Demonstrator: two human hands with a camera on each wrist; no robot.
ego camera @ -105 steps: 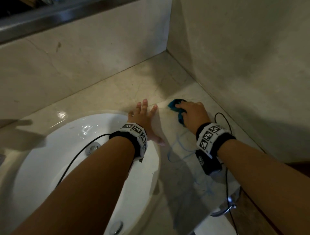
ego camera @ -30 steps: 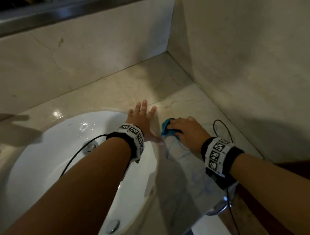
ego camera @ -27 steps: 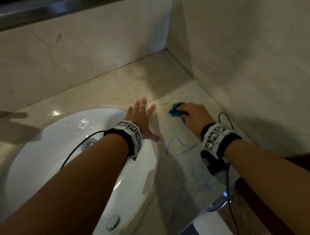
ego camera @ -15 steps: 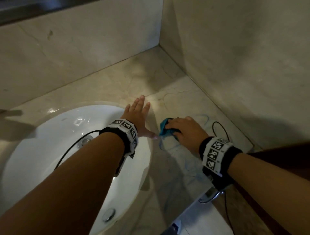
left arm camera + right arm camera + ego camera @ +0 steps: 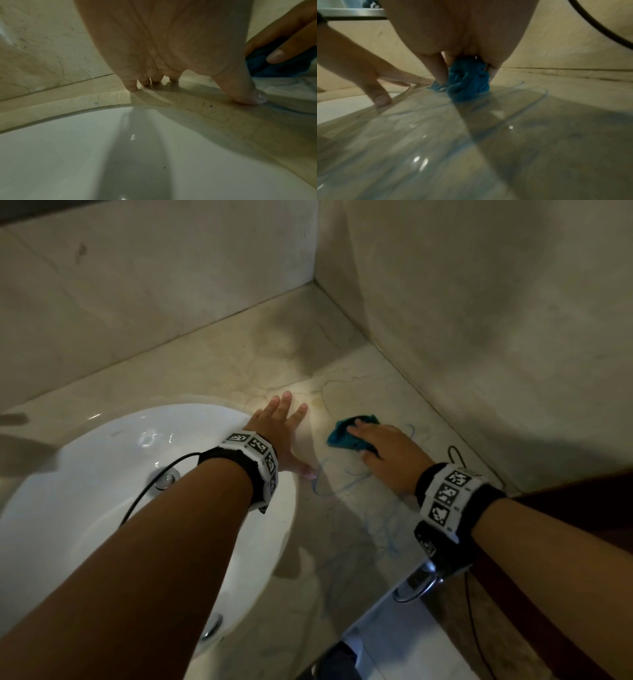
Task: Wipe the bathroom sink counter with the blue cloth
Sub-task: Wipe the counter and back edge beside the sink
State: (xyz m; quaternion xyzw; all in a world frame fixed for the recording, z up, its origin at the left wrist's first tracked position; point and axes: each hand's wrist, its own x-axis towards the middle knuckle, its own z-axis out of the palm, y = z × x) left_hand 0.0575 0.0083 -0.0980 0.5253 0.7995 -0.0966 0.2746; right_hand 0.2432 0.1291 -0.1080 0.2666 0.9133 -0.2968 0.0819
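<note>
A bunched blue cloth [image 5: 343, 437] lies on the beige marble counter [image 5: 239, 364], to the right of the sink. My right hand [image 5: 383, 450] lies on top of it, fingers over the cloth. In the right wrist view the thumb and fingers [image 5: 436, 70] pinch the crumpled cloth [image 5: 467, 83] against the wet stone. My left hand [image 5: 284, 426] lies flat on the counter at the sink's rim, fingers spread and holding nothing. The left wrist view shows its fingertips [image 5: 132, 86] on the stone, with the cloth [image 5: 267, 65] under the other hand at the right edge.
The white sink basin [image 5: 102, 491] with its metal drain [image 5: 166, 478] fills the lower left. Marble walls [image 5: 479, 320] meet in a corner behind the counter. Bluish wet streaks [image 5: 342, 484] mark the stone near me. A chrome fixture [image 5: 418, 583] hangs below the counter's front edge.
My right hand has slid the cloth away from my left thumb, farther back on the counter toward the wall. The left hand has stayed planted at the sink rim.
</note>
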